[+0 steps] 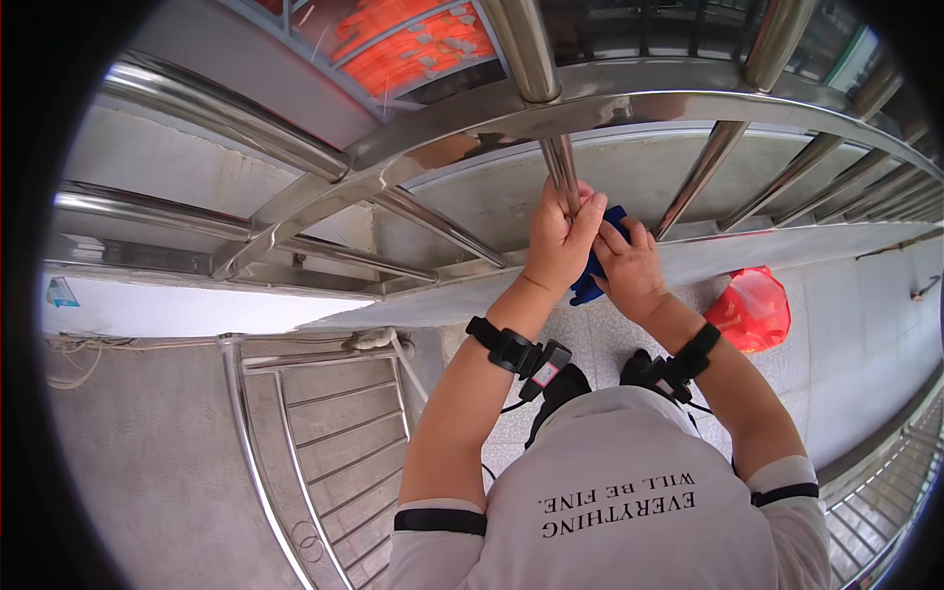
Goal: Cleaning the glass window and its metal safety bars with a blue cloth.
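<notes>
My left hand point(562, 232) is wrapped around the lower part of an upright stainless-steel bar point(558, 166) of the window railing. Beside it, my right hand point(631, 265) holds a dark blue cloth point(588, 286), its fingers spread over the upper end near the same bar. Part of the cloth hangs below my hands, and the rest is hidden by my fingers. The two hands are close together. Above them runs a wide polished steel rail point(634, 103). Black straps with small devices are on both wrists.
A red plastic bucket point(752, 313) stands on the tiled floor at the right. More steel bars point(700, 177) continue on that side. At the lower left is a metal railing with thin crossbars point(291, 420). Orange items point(420, 44) lie behind the bars at the top.
</notes>
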Demonstrator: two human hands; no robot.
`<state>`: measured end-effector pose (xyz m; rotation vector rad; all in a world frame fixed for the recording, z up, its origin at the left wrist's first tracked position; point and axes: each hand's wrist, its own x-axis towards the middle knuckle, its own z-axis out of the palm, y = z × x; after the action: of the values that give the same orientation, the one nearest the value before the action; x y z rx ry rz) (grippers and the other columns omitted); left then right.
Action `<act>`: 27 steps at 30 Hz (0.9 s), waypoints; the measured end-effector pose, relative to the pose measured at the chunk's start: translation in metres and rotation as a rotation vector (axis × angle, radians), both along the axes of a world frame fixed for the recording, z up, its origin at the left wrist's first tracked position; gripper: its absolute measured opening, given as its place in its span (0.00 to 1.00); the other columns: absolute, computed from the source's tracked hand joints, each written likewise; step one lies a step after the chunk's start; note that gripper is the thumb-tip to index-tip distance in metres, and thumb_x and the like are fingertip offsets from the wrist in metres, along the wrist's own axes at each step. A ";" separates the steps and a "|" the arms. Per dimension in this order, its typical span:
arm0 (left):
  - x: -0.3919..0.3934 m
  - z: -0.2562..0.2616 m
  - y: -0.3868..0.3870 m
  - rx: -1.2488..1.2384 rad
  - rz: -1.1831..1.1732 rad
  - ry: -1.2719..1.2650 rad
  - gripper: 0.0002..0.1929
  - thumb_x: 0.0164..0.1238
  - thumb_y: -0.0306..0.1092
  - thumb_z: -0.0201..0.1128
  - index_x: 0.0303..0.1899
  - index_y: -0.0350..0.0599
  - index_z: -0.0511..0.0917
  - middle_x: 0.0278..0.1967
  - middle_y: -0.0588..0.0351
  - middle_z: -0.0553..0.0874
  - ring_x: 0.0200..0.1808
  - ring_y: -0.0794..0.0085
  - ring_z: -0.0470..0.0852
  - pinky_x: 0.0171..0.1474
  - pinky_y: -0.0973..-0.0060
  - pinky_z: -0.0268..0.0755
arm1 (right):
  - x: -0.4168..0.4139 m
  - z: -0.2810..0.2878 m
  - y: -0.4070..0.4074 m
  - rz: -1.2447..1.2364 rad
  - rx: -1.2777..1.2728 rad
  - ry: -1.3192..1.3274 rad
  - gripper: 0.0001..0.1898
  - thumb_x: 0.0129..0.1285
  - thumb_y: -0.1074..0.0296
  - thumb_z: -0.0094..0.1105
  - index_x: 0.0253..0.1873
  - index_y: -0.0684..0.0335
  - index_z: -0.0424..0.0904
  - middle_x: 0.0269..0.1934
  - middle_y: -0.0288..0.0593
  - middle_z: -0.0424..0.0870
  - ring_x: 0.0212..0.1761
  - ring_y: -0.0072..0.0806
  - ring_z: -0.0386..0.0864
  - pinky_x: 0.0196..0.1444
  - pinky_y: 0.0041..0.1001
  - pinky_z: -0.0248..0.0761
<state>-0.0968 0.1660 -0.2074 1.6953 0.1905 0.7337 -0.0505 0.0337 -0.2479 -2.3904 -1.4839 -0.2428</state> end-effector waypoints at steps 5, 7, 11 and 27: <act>-0.048 -0.001 0.006 0.428 -0.086 -0.024 0.24 0.68 0.38 0.58 0.61 0.37 0.64 0.49 0.42 0.79 0.48 0.52 0.80 0.52 0.64 0.71 | -0.015 -0.002 -0.009 -0.063 0.017 -0.003 0.33 0.39 0.67 0.72 0.57 0.60 0.74 0.59 0.40 0.72 0.55 0.44 0.68 0.57 0.38 0.67; -0.086 -0.012 0.022 0.526 -0.130 0.039 0.27 0.69 0.37 0.58 0.66 0.38 0.61 0.53 0.46 0.77 0.53 0.58 0.78 0.57 0.68 0.70 | -0.027 0.008 -0.019 -0.063 0.062 0.144 0.31 0.40 0.68 0.72 0.54 0.61 0.75 0.55 0.42 0.75 0.51 0.44 0.71 0.56 0.36 0.69; -0.153 -0.065 0.060 0.305 -0.415 0.535 0.29 0.67 0.40 0.62 0.65 0.41 0.63 0.53 0.46 0.77 0.55 0.59 0.77 0.54 0.68 0.73 | -0.061 0.012 -0.013 -0.196 0.185 0.551 0.29 0.44 0.68 0.70 0.56 0.60 0.73 0.52 0.47 0.76 0.51 0.49 0.74 0.53 0.39 0.72; -0.179 -0.111 0.070 -0.440 -0.386 0.780 0.51 0.54 0.42 0.74 0.72 0.43 0.45 0.68 0.39 0.59 0.67 0.49 0.64 0.64 0.59 0.65 | -0.084 0.008 0.065 -0.048 0.098 0.042 0.33 0.43 0.69 0.69 0.59 0.61 0.73 0.53 0.42 0.77 0.56 0.41 0.71 0.60 0.34 0.66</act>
<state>-0.2754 0.2356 -0.3179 1.4474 0.5061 -0.2727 -0.1343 0.0984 -0.2397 -2.3409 -1.3659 -0.2680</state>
